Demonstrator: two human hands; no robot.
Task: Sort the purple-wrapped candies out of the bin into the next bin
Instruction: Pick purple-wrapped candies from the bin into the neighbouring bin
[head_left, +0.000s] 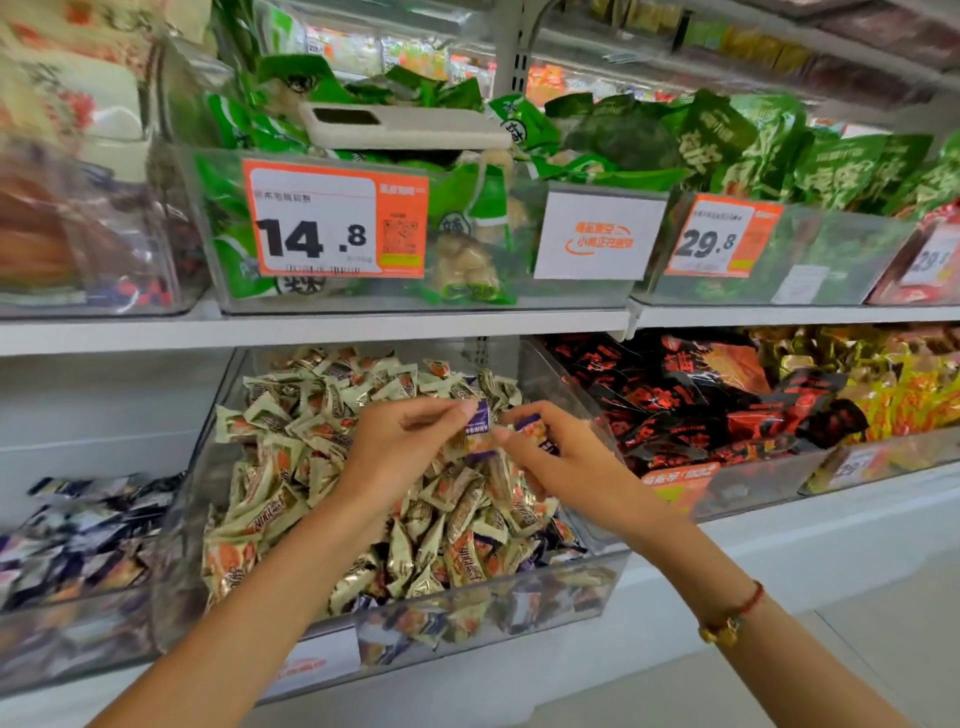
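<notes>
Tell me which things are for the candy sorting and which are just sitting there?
For the job:
left hand, holding a purple candy
right hand, holding another purple candy
candy bin
next bin, with dark-wrapped candies

Just there:
phone
price tag
green packs
red-black packs

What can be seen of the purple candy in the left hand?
The purple candy is a small wrapped piece, purple at top and bottom with a pale printed middle, in shiny film. The left hand pinches it by its upper end, so it hangs roughly upright above the gold candies in the clear bin. The right hand, close beside it, holds another purple piece; whether the two touch is unclear.
</notes>
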